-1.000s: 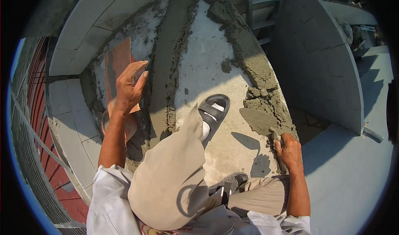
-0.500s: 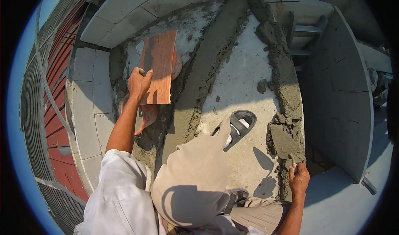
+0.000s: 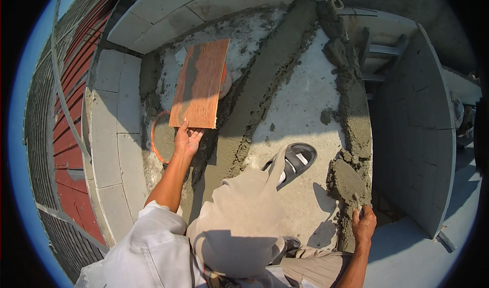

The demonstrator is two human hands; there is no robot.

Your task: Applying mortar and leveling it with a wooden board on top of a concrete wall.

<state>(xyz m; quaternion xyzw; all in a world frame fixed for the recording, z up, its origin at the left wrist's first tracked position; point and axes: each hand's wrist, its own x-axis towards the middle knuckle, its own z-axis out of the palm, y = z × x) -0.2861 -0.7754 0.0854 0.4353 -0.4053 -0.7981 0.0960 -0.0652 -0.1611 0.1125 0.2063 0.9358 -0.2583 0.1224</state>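
A flat wooden board (image 3: pixel 206 86) with a grey mortar streak lies over the left part of the floor. My left hand (image 3: pixel 188 141) grips its near edge, thumb on top and fingers underneath. At the right, my right hand (image 3: pixel 364 224) is closed round the handle of a trowel (image 3: pixel 348 180). The trowel's mortar-coated blade rests on a strip of wet mortar (image 3: pixel 355 120) along the edge by the drop. Left of my left hand sits an orange-rimmed bucket (image 3: pixel 154 141) with grey mortar in it; the board hides part of it.
A second mortar band (image 3: pixel 265 84) runs diagonally across the concrete floor. Pale block walls (image 3: pixel 130 114) stand at the left and back. Right of the mortar strip the level drops beside a grey panel (image 3: pixel 417 130) and a ladder (image 3: pixel 382 49). My sandalled foot (image 3: pixel 296 161) stands mid-floor.
My left hand has shifted from the board's left side to its near edge, turning palm up. More of the near bucket shows. My right hand and trowel have hardly moved.
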